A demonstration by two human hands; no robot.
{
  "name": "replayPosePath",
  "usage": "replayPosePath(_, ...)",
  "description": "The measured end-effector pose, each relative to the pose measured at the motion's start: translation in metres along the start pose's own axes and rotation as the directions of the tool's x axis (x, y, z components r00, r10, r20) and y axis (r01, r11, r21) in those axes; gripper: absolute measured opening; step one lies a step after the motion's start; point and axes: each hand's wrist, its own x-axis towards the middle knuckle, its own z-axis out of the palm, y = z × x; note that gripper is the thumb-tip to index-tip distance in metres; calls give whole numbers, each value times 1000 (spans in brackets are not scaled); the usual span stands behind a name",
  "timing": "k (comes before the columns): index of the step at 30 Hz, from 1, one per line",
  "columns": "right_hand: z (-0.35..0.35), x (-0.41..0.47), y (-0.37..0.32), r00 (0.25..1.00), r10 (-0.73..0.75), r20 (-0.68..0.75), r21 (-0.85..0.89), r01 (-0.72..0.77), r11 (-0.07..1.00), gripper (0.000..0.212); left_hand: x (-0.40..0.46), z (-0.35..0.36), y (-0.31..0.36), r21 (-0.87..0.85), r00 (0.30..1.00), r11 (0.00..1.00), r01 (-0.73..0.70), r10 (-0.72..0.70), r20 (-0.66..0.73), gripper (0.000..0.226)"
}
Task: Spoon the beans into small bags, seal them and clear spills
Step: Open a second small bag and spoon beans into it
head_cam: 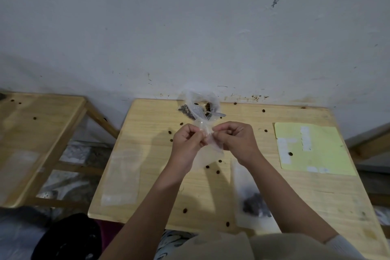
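Note:
Over the middle of the wooden table (147,175), my left hand (186,140) and my right hand (234,136) both pinch the top of a small clear bag (207,150) that looks empty. Behind them, against the wall, a large clear bag of dark beans (198,105) lies open with a pale plastic spoon (215,114) resting in it. A filled small bag of beans (253,205) lies flat at the front right. Loose beans (212,168) are scattered over the tabletop.
A stack of empty clear bags (122,177) lies at the table's left. A yellow sheet with white labels (310,148) sits at the right. A second wooden table (31,133) stands to the left across a gap. The grey wall runs directly behind.

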Motion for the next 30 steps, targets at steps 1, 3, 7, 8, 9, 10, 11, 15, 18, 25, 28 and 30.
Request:
replayPosePath(1,1,0,0,1000,17,0,20,-17,1000,19,0,-1,0,-54,1000,998,10,-10,13,20)
replayPosePath(3,5,0,1,998,62,1,70,-62,996,19,-1,-1,0,-169,999,985,40,-34,37,29)
replayPosePath(7,11,-1,2,990,144,-6,114,-142,983,18,-2,-3,1,-292,995,952,93,-82,47,33)
replayPosePath(8,11,-1,3,990,142,-16,90,-140,986,16,-2,-4,1,-263,995,960,96,-90,36,31)
replayPosePath(9,10,-1,4,991,129,-26,49,-128,991,14,-3,-4,2,-199,995,975,95,-93,18,27)
replayPosePath(10,8,-1,5,993,110,-35,-7,-110,994,12,-3,-4,2,-103,995,990,95,-96,-2,23)
replayPosePath(11,7,-1,6,996,86,-39,-67,-89,994,12,-4,-4,3,5,995,995,95,-95,-20,18)
replayPosePath(15,6,0,5,1000,-1,-7,-229,-1,973,16,-4,-3,3,235,994,968,92,-75,-79,19)
replayPosePath(18,5,1,3,1000,-6,27,-241,12,970,11,-2,-4,4,245,992,964,105,-83,-99,21)
replayPosePath(25,3,4,4,997,-19,-78,-337,-9,942,17,0,-2,11,349,992,934,82,-43,-118,20)
replayPosePath(28,0,6,0,992,-70,-103,-409,22,912,17,-3,0,11,462,993,886,33,24,-116,21)
replayPosePath(30,-1,8,-1,993,-82,-85,-453,35,891,15,-4,0,12,532,991,847,-3,73,-111,19)
